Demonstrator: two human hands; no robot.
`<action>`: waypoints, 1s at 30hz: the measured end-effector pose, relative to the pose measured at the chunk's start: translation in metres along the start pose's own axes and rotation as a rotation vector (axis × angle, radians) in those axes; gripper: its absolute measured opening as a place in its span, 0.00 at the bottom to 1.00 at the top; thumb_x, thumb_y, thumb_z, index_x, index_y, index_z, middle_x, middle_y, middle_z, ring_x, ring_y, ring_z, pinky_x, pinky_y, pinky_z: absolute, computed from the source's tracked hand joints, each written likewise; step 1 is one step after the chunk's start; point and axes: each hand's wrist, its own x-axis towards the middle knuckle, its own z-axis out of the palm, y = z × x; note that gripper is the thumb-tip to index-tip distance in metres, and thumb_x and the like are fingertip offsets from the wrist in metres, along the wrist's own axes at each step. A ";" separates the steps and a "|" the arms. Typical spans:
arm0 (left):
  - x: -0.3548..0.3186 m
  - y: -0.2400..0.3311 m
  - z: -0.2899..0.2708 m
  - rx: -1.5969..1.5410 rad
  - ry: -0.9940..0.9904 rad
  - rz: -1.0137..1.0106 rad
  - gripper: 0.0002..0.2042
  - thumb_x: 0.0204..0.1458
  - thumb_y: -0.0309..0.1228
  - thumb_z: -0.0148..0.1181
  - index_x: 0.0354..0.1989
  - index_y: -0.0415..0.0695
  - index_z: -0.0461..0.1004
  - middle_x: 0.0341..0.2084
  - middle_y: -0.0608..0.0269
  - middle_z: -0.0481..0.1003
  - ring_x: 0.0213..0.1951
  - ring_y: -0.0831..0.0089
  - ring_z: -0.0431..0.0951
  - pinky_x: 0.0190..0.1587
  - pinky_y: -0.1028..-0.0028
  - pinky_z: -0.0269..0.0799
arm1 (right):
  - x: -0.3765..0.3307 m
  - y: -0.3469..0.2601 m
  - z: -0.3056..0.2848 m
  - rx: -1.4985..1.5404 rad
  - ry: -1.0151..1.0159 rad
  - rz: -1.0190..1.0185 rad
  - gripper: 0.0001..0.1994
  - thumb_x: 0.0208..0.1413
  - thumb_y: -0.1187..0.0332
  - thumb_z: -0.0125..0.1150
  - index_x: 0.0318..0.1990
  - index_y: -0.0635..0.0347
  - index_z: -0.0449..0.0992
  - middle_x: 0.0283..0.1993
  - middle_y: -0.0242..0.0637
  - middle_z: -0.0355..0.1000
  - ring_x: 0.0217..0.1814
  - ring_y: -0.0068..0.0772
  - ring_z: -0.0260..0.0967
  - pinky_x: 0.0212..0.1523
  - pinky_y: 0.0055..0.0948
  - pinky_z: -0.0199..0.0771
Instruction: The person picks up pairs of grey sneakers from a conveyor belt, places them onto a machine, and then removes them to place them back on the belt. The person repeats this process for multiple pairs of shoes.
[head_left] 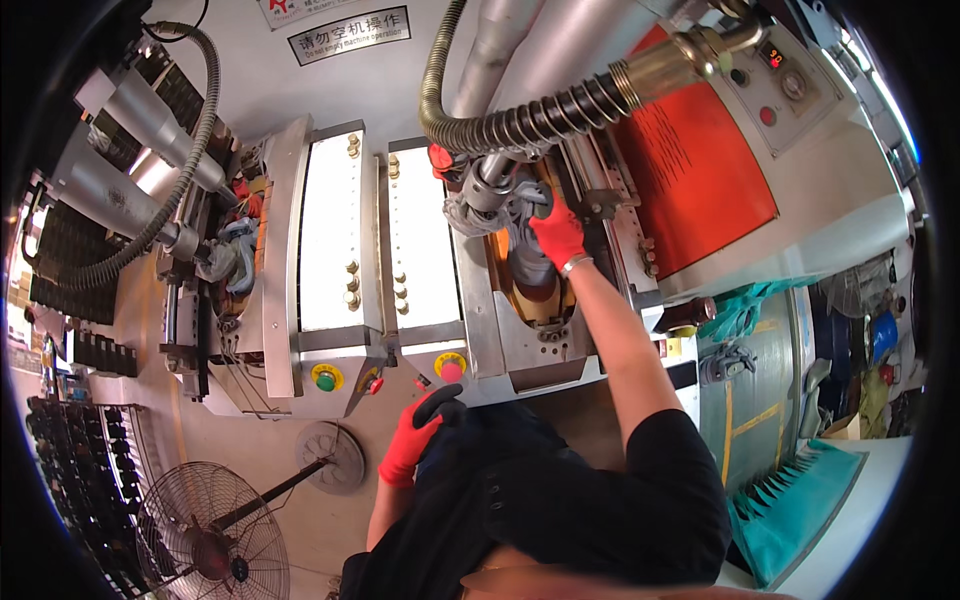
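- A grey shoe-shaped piece [530, 266] is seen a little right of the centre of the frame; it is set in the opening of the machine [486, 335], under a metal rod [488, 195].
- The right hand [558, 228], which is covered by a red glove with dark fingers, is placed at the upper right side of this piece and seems to be in contact with it.
- The fingers of the right hand are partly hidden — whether something is pinched by them cannot be told.
- The left hand [408, 440], gloved in the same way, is held at the lower centre of the frame, just below the pink button [452, 369].
- The dark fingers of the left hand are bent and kept close together; it cannot be told if anything is pinched.
- A second grey piece [236, 262] is seen in the left part of the machine, well apart from both hands.
- Above the right hand, a spring-wrapped hose [530, 130] is stretched across the upper centre.
- A green button [325, 378] is mounted left of the pink one, and a fan [212, 535] is seen at lower left.
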 end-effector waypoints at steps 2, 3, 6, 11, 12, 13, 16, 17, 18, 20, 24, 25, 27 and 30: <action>0.000 0.006 0.004 -0.009 0.048 0.011 0.28 0.62 0.34 0.63 0.66 0.29 0.68 0.46 0.55 0.80 0.48 0.69 0.80 0.53 0.71 0.74 | -0.017 0.003 0.037 -0.224 -0.022 0.050 0.40 0.53 0.58 0.68 0.73 0.54 0.61 0.67 0.55 0.68 0.65 0.59 0.70 0.61 0.49 0.73; -0.001 0.005 0.006 -0.021 0.069 0.022 0.28 0.62 0.35 0.63 0.66 0.29 0.68 0.46 0.55 0.80 0.48 0.69 0.80 0.53 0.70 0.74 | -0.030 0.001 0.048 -0.200 0.026 0.082 0.40 0.53 0.58 0.69 0.74 0.54 0.61 0.69 0.54 0.66 0.66 0.58 0.69 0.62 0.48 0.73; -0.001 -0.010 0.004 -0.065 0.093 0.033 0.30 0.62 0.37 0.64 0.67 0.29 0.68 0.47 0.54 0.80 0.48 0.67 0.80 0.54 0.68 0.74 | -0.038 0.002 0.057 -0.113 0.055 0.117 0.41 0.52 0.58 0.71 0.74 0.55 0.61 0.72 0.53 0.64 0.68 0.58 0.68 0.63 0.47 0.72; 0.014 -0.017 0.014 -0.052 0.118 0.011 0.31 0.62 0.40 0.65 0.67 0.30 0.68 0.48 0.53 0.80 0.48 0.66 0.81 0.55 0.66 0.75 | -0.026 0.015 0.054 -0.062 0.098 0.051 0.40 0.52 0.57 0.71 0.73 0.55 0.63 0.72 0.52 0.64 0.67 0.58 0.68 0.63 0.47 0.72; 0.023 -0.019 0.014 -0.059 0.121 0.040 0.31 0.62 0.40 0.64 0.67 0.30 0.68 0.48 0.53 0.80 0.48 0.66 0.81 0.55 0.65 0.76 | -0.021 0.017 0.053 -0.063 0.103 0.043 0.40 0.52 0.57 0.71 0.72 0.55 0.63 0.72 0.52 0.64 0.67 0.58 0.68 0.63 0.47 0.72; 0.026 -0.025 0.014 -0.069 0.130 0.058 0.30 0.63 0.40 0.64 0.67 0.30 0.68 0.48 0.53 0.80 0.48 0.66 0.81 0.56 0.65 0.76 | -0.021 0.017 0.054 -0.067 0.097 0.043 0.40 0.52 0.57 0.71 0.72 0.55 0.63 0.71 0.52 0.65 0.67 0.58 0.68 0.63 0.48 0.72; 0.041 -0.036 0.019 -0.069 0.192 0.179 0.25 0.67 0.35 0.57 0.66 0.30 0.67 0.51 0.51 0.79 0.50 0.65 0.81 0.57 0.67 0.75 | -0.025 0.000 0.046 -0.064 0.075 0.080 0.41 0.52 0.58 0.72 0.73 0.58 0.61 0.72 0.55 0.62 0.68 0.59 0.67 0.64 0.48 0.71; 0.047 -0.036 0.021 -0.018 0.218 0.191 0.24 0.67 0.34 0.56 0.66 0.30 0.68 0.51 0.51 0.79 0.51 0.65 0.81 0.57 0.67 0.75 | -0.027 -0.005 0.042 -0.036 0.091 0.115 0.42 0.52 0.59 0.73 0.73 0.60 0.60 0.72 0.56 0.61 0.68 0.60 0.66 0.64 0.48 0.71; 0.054 -0.039 0.023 0.035 0.242 0.203 0.23 0.68 0.33 0.55 0.65 0.30 0.68 0.52 0.51 0.79 0.52 0.65 0.80 0.58 0.68 0.75 | -0.035 -0.005 0.037 -0.008 0.109 0.153 0.43 0.52 0.60 0.73 0.73 0.62 0.59 0.73 0.57 0.60 0.69 0.60 0.66 0.65 0.49 0.71; 0.070 -0.062 0.023 0.077 0.408 0.238 0.16 0.64 0.20 0.52 0.59 0.31 0.75 0.46 0.57 0.81 0.47 0.70 0.81 0.56 0.71 0.75 | -0.058 -0.002 0.030 0.110 0.189 0.078 0.45 0.53 0.62 0.74 0.74 0.67 0.55 0.73 0.59 0.60 0.69 0.58 0.67 0.66 0.47 0.69; 0.072 -0.086 0.012 0.027 0.501 0.327 0.14 0.64 0.20 0.53 0.56 0.32 0.77 0.45 0.57 0.81 0.46 0.73 0.81 0.53 0.73 0.76 | -0.175 -0.027 -0.012 0.475 0.033 0.027 0.38 0.57 0.67 0.71 0.73 0.67 0.60 0.66 0.56 0.70 0.66 0.54 0.70 0.66 0.41 0.70; 0.072 -0.087 0.011 0.058 0.480 0.306 0.14 0.66 0.23 0.54 0.57 0.32 0.76 0.47 0.56 0.80 0.47 0.70 0.81 0.55 0.70 0.76 | -0.204 -0.024 -0.024 0.531 0.010 -0.010 0.33 0.59 0.69 0.69 0.70 0.66 0.64 0.64 0.54 0.72 0.65 0.54 0.72 0.65 0.39 0.71; 0.068 -0.088 0.013 0.072 0.453 0.307 0.15 0.68 0.28 0.55 0.59 0.33 0.75 0.50 0.55 0.79 0.49 0.67 0.81 0.56 0.67 0.77 | -0.251 -0.005 -0.048 0.527 -0.083 -0.132 0.24 0.59 0.74 0.67 0.64 0.65 0.72 0.60 0.52 0.75 0.63 0.53 0.74 0.63 0.38 0.72; 0.062 -0.089 0.024 -0.072 0.480 0.356 0.15 0.68 0.28 0.54 0.59 0.34 0.75 0.51 0.56 0.79 0.48 0.67 0.81 0.56 0.67 0.77 | -0.304 0.027 -0.090 0.431 -0.255 -0.124 0.20 0.61 0.77 0.60 0.61 0.64 0.76 0.54 0.43 0.81 0.57 0.34 0.79 0.57 0.31 0.75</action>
